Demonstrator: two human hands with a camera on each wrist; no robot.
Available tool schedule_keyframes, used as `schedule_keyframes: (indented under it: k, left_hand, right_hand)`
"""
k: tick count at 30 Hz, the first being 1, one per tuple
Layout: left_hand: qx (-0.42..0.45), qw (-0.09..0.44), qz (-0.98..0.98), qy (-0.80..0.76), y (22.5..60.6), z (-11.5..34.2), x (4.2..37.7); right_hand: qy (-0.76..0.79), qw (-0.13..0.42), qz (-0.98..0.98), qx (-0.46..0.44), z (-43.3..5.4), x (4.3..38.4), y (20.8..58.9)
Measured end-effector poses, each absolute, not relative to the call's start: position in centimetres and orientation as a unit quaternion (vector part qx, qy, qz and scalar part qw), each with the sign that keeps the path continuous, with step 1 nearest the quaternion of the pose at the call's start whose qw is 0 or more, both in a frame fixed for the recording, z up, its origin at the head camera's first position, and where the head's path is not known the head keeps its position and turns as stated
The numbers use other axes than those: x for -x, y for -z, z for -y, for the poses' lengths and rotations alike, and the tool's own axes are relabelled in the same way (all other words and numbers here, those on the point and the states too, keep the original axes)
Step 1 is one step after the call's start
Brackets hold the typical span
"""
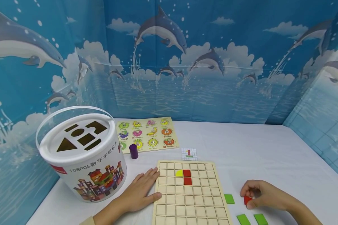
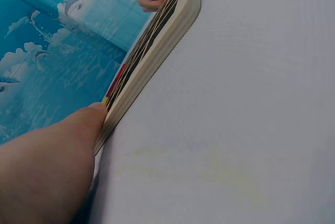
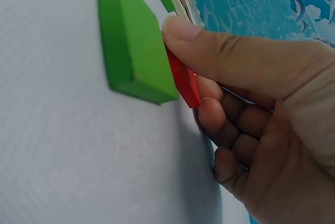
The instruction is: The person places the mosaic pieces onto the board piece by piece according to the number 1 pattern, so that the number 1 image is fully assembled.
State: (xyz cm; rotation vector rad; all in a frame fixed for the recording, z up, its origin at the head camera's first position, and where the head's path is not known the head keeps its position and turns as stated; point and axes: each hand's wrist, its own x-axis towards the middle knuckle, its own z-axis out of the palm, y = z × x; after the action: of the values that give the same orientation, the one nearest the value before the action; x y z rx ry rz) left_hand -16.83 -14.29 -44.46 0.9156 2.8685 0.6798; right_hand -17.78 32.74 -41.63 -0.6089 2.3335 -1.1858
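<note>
While the left hand [image 1: 142, 190] lay spread against the board [image 1: 186, 210], likely steadying it, the right hand [image 1: 267, 194] pinched a red tile [image 1: 246, 200], green tiles [image 1: 260, 219] near that grip.

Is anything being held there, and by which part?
The right hand pinches a red tile, thumb at its near side; the opposite contact is hidden. The left hand rests against the board.

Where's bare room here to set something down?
The widest free patch is the white cloth right of the pattern card, between the right hand and the dolphin backdrop. Crowded: left, around the bucket, purple cylinder and fruit puzzle; right of the grid board, where green tiles lie near that hand.
</note>
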Motion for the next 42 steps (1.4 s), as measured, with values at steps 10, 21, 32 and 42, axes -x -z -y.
schedule_keyframes:
  k: [10, 21, 32, 42]
  left_hand:
    - [-0.298, 0.025, -0.929, -0.218, 44.52, 14.32, 16.82]
    - [-0.298, 0.021, -0.929, -0.219, 44.54, 14.26, 16.74]
    - [-0.298, 0.023, -0.929, -0.217, 44.49, 14.30, 16.74]
    - [-0.297, 0.027, -0.929, -0.220, 44.45, 14.33, 16.82]
  right_hand:
    - [0.411, 0.216, -0.866, 0.187, -32.45, 17.70, 41.30]
    - [0.401, 0.175, -0.885, 0.160, -31.96, 17.58, 41.33]
    - [0.451, 0.189, -0.849, 0.200, -32.29, 17.76, 41.65]
    - [0.464, 0.194, -0.837, 0.215, -31.91, 17.76, 41.56]
